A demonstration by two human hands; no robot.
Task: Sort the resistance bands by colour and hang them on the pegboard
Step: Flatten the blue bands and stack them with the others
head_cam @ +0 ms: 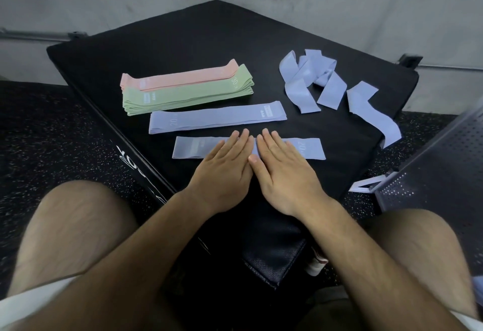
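A lavender band (311,148) lies flat near the front of the black padded box (183,43). My left hand (224,168) and my right hand (282,171) press side by side on its middle with straight fingers. Just behind it lies another flattened lavender band (217,117). Further back left sits a neat stack of green bands (188,95) with pink bands (180,78) behind them. At the back right lies a tangle of loose lavender bands (313,80), and one more lavender band (371,111) trails over the box's right edge.
A dark perforated pegboard panel (428,174) leans at the right, its white foot by the box. Speckled black rubber floor surrounds the box, with grey concrete walls behind. My bare knees are at the lower left and right.
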